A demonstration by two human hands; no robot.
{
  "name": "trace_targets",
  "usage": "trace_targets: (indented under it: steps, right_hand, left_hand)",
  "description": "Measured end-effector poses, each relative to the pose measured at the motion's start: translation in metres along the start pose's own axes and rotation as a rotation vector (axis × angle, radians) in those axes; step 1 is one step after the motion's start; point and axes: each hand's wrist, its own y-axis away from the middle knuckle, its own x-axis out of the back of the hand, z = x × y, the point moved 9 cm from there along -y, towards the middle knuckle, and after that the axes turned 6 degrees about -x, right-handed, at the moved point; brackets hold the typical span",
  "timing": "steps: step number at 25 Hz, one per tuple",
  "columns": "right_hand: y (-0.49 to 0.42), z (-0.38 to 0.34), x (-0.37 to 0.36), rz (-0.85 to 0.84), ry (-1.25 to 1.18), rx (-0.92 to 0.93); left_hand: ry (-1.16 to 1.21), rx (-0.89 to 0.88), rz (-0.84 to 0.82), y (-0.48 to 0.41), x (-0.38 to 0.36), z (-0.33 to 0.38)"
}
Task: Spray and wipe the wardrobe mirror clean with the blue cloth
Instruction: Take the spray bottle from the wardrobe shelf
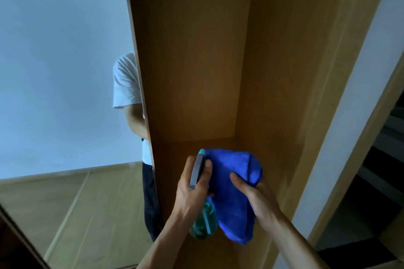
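Observation:
The wardrobe mirror (65,72) fills the left side, on an opened door seen at a slant; it reflects a pale wall, wooden floor and part of a person in a white T-shirt. My left hand (192,188) grips a spray bottle (202,223) with a grey trigger head, turquoise nozzle and green liquid. The nozzle points up and away from me, right beside the blue cloth (234,194). My right hand (255,196) holds that cloth bunched in front of the open wardrobe, thumb on top. Neither hand touches the mirror.
The open wardrobe compartment (196,72) of orange-brown wood stands straight ahead, with a shelf (188,144) just behind my hands. Its right side panel (306,94) meets a white wall strip (358,94). Dark shelving (389,148) shows at far right.

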Motion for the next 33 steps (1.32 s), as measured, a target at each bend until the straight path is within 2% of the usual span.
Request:
trace_targets:
  steps: [6, 11, 15, 19, 25, 28, 33]
  right_hand:
    - [0.016, -0.005, -0.056, -0.211, -0.013, -0.012]
    - [0.028, -0.022, -0.117, -0.321, 0.016, 0.040]
    - [0.038, -0.029, -0.155, -0.402, -0.034, -0.007]
    - [0.060, -0.033, -0.200, -0.389, -0.004, -0.004]
    - [0.080, -0.045, -0.254, -0.263, -0.010, 0.129]
    - [0.098, -0.050, -0.286, -0.230, 0.069, 0.206]
    - [0.116, -0.057, -0.326, -0.311, 0.039, 0.164]
  left_hand:
    - [0.016, -0.022, 0.008, 0.032, 0.037, 0.035]
    - [0.060, -0.015, 0.108, 0.050, 0.090, 0.064]
    - [0.136, -0.038, 0.100, 0.060, 0.120, 0.084]
    - [0.171, -0.062, 0.099, 0.073, 0.166, 0.105]
    - [0.075, -0.104, 0.173, 0.089, 0.237, 0.127]
    - [0.034, -0.131, 0.187, 0.097, 0.264, 0.140]
    - [0.050, -0.171, 0.206, 0.108, 0.294, 0.161]
